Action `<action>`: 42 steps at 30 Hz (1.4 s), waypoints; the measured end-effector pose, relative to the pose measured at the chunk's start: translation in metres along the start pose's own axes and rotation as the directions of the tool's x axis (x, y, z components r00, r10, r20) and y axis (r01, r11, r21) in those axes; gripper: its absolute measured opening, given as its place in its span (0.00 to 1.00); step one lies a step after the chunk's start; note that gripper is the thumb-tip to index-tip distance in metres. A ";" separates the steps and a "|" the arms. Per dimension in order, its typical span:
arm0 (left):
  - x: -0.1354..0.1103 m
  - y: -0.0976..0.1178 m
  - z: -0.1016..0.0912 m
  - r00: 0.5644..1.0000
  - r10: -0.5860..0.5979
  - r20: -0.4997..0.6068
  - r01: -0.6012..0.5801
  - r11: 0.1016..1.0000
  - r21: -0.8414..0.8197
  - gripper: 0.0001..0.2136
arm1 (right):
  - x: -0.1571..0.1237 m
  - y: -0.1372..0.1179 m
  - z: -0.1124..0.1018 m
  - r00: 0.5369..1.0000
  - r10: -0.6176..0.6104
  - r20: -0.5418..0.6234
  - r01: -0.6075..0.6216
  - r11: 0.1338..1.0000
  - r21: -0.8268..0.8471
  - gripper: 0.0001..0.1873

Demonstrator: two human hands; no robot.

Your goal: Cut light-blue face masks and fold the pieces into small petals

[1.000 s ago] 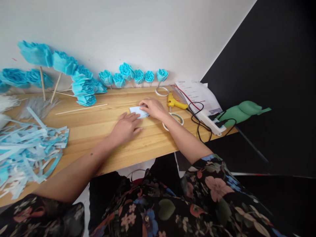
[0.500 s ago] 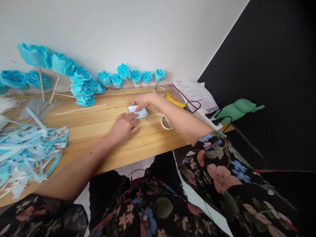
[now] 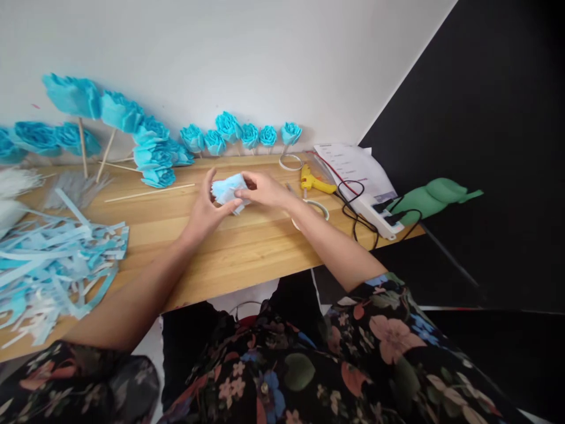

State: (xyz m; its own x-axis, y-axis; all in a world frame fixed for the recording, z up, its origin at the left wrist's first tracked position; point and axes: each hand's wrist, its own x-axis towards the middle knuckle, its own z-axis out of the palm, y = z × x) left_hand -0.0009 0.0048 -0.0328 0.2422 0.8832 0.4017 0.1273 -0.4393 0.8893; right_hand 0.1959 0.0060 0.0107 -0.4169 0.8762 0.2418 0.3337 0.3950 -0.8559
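A small wad of pale blue crepe paper [image 3: 227, 188] with jagged edges is lifted a little above the wooden table, tilted between my two hands. My right hand [image 3: 265, 189] pinches its right side, with the thumb on the near face. At its left and lower edge, my left hand [image 3: 205, 209] cups it, thumb along the bottom and fingers raised at the side. Part of the paper is hidden behind the fingers.
Blue paper roses [image 3: 229, 126] on sticks line the wall. A heap of blue and white paper strips [image 3: 62, 259] covers the left. To the right lie tape rolls [image 3: 318, 207], a yellow glue gun [image 3: 315, 180], a power strip [image 3: 379, 215], black cables and a green object [image 3: 435, 200].
The paper lay flat on the table under both hands; now it is lifted and held between them. My right forearm has drawn back, uncovering the glue gun and more cable.
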 end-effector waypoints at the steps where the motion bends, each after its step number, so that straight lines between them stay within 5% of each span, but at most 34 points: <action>1: -0.001 0.003 0.000 1.000 -0.012 0.007 0.012 1.000 0.017 0.38 | -0.003 0.001 0.007 0.999 0.010 -0.033 -0.009 0.999 0.042 0.10; 5: -0.003 0.017 -0.002 0.999 -0.040 -0.027 0.043 0.990 0.135 0.17 | -0.010 0.005 0.022 0.990 0.063 -0.122 -0.037 0.978 0.204 0.12; 8: -0.002 0.019 -0.002 0.998 -0.037 -0.049 0.045 0.984 0.173 0.11 | -0.013 0.010 0.024 0.982 0.106 -0.155 -0.068 0.969 0.238 0.14; 16: -0.001 0.005 0.000 0.989 -0.142 0.039 0.137 0.984 0.113 0.16 | -0.024 0.011 0.028 0.987 0.139 -0.079 -0.102 0.928 0.358 0.39; 35: -0.001 0.007 -0.001 0.987 -0.161 0.027 0.146 0.944 0.296 0.22 | -0.024 0.001 0.050 0.972 0.197 -0.126 -0.125 0.892 0.434 0.44; 42: -0.001 0.012 -0.001 0.986 -0.169 0.014 0.157 0.939 0.305 0.19 | -0.025 0.001 0.036 0.982 0.166 -0.092 -0.102 0.872 0.479 0.45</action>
State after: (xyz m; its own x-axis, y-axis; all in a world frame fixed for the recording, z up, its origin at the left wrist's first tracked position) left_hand -0.0007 -0.0015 -0.0224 0.2307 0.9423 0.2424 0.4508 -0.3243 0.8316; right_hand 0.1760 -0.0259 -0.0125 -0.2766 0.9511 0.1377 -0.0709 0.1227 -0.9899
